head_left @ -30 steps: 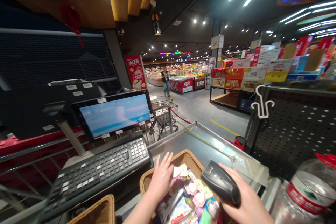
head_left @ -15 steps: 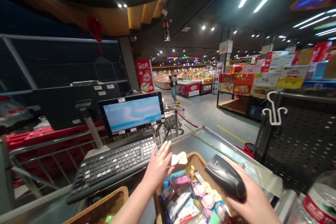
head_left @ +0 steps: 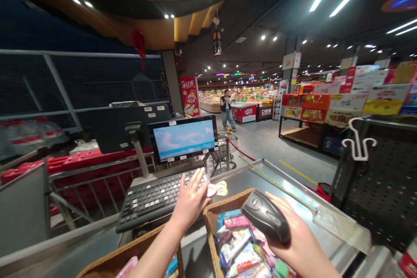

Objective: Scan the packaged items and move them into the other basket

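Note:
My left hand [head_left: 190, 202] pinches a small white and yellow snack packet [head_left: 217, 189] between thumb and forefinger, its other fingers stretched out over the right end of the black keyboard [head_left: 156, 198]. My right hand [head_left: 295, 243] grips a black handheld barcode scanner [head_left: 265, 216] above a wicker basket [head_left: 215, 218] full of several colourful small packets [head_left: 241, 252]. A second wicker basket [head_left: 114, 260] sits at the lower left under my left forearm.
A till screen [head_left: 184, 137] stands behind the keyboard. The steel checkout counter [head_left: 276, 182] runs to the right, beside a black pegboard panel [head_left: 381, 178]. A shopping trolley [head_left: 223, 147] and a red rope barrier stand beyond; a person [head_left: 226, 109] stands in the aisle.
My left hand lifted the small packet out of the basket and carried it left, over the keyboard's edge. The view swung right to left; the scanner stayed in my right hand.

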`<state>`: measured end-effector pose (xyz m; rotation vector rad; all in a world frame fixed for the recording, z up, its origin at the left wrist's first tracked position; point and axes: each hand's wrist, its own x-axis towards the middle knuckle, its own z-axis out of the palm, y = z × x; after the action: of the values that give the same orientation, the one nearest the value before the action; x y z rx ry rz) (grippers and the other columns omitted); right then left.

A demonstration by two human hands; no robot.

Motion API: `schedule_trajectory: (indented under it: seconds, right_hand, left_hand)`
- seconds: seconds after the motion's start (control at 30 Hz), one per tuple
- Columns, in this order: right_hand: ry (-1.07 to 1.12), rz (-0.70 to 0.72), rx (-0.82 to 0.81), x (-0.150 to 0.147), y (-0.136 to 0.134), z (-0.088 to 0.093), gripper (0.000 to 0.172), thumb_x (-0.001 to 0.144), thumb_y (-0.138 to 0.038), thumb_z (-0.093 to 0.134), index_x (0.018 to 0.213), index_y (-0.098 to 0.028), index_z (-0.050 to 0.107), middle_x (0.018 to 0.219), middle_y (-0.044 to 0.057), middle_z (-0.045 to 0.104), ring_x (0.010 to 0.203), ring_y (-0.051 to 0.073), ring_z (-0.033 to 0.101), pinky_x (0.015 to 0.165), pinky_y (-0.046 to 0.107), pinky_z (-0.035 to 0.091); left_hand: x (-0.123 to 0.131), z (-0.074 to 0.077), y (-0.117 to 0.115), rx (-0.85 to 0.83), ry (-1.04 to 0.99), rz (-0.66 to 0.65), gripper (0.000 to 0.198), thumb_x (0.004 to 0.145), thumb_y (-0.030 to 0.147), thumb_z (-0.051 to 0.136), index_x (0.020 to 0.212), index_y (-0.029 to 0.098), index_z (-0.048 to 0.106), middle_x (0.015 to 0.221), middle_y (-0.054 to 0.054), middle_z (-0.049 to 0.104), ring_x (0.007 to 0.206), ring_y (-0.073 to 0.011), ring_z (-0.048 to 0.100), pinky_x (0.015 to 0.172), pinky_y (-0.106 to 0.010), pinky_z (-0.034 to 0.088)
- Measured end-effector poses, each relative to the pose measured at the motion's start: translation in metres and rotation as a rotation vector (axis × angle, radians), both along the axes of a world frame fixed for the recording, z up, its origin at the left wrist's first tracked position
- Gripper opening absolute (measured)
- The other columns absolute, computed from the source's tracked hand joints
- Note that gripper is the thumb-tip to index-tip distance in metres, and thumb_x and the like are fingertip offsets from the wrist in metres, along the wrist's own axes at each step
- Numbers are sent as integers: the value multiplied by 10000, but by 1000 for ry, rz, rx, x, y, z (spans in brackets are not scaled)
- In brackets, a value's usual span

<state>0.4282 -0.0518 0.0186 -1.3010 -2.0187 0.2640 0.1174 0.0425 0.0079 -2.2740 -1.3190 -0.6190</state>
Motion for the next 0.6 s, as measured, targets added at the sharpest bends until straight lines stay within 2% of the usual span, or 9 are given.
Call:
schedule_trajectory:
  seconds: [0.2, 0.3, 0.43, 0.6]
  right_hand:
    - [-88, 84, -19, -44, -6, 16, 628, 654, -125, 582, 1274, -208, 636, 1371, 113, 626, 1403, 407, 426, 1191, 684, 216]
    - [-125, 108, -40, -67, -9, 21, 671, 614, -102, 569, 1270, -217, 647, 1340, 108, 649, 1379, 409, 454, 1189, 687, 212]
    - [-167, 147, -84, -92, -13, 23, 687, 587, -96, 547, 1252, -224, 662, 1309, 107, 665, 1376, 394, 459, 1189, 684, 200]
    - [-203, 171, -92, -115, -15, 21, 627, 628, -137, 550, 1238, -215, 669, 1320, 117, 654, 1387, 391, 447, 1190, 675, 184]
  left_hand:
    - [-47, 7, -16, 43, -5, 106, 363, 919, 326, 588, 1275, 267, 618, 1587, -136, 350, 1448, -314, 366, 1207, -618, 101]
    - [-69, 7, -26, 67, -4, 143, 361, 920, 331, 586, 1271, 258, 627, 1586, -144, 344, 1442, -318, 376, 1208, -612, 100]
    - [-95, 3, -40, 103, -20, 188, 363, 925, 372, 590, 1267, 261, 633, 1579, -141, 361, 1438, -311, 384, 1206, -604, 119]
    - [-124, -5, -56, 119, -48, 235, 383, 908, 437, 617, 1257, 282, 641, 1565, -125, 392, 1423, -304, 409, 1206, -597, 118]
